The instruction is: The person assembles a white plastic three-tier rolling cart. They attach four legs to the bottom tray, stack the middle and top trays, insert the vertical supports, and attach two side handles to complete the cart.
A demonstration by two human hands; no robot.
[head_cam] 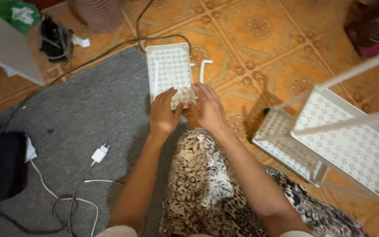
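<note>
A white perforated plastic shelf tray (168, 70) lies flat on the floor, half on the grey rug and half on the orange tiles. My left hand (163, 115) rests on its near edge with fingers spread over the plastic. My right hand (208, 107) grips the same near edge at the right corner. A short white tube (204, 69) lies just right of the tray. My knee in leopard-print cloth (207, 175) sits below both hands.
A partly built white rack (352, 145) with two perforated shelves and thin poles stands at the right. A white charger plug (99, 154) and cables lie on the grey rug (80, 114). A black bag (1, 164) is at the left; a black cable runs behind the tray.
</note>
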